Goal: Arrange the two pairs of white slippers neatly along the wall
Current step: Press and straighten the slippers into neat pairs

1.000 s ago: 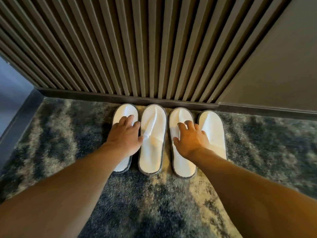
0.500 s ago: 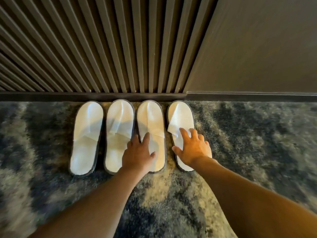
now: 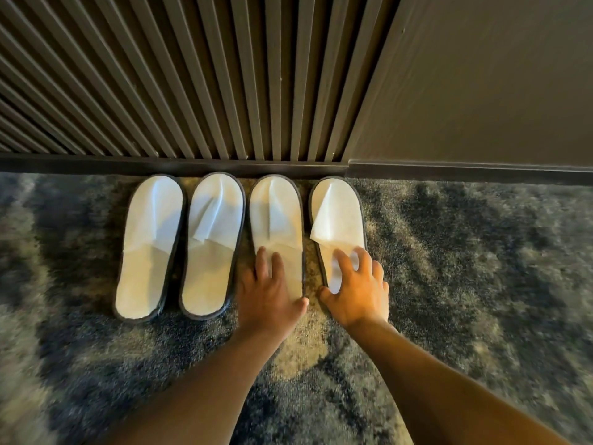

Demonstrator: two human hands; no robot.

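Four white slippers with dark trim lie side by side on the carpet, toes at the baseboard [image 3: 160, 163]. From the left they are the first slipper [image 3: 150, 245], second slipper [image 3: 211, 242], third slipper [image 3: 276, 216] and fourth slipper [image 3: 337, 213]. My left hand [image 3: 269, 300] lies flat on the third slipper's heel, fingers forward. My right hand [image 3: 356, 293] arches over the fourth slipper's heel with fingers spread, thumb at its left edge. The fourth slipper's upper is creased and lifted at one corner.
A dark slatted wall [image 3: 192, 91] rises behind the slippers, with a plain dark panel [image 3: 481, 91] to its right. Mottled grey-blue carpet [image 3: 481, 268] stretches to both sides and toward me.
My left hand left the first slipper and came to the third one's heel. My right hand shifted from the third slipper to the fourth. Both hands slid back toward the heels.
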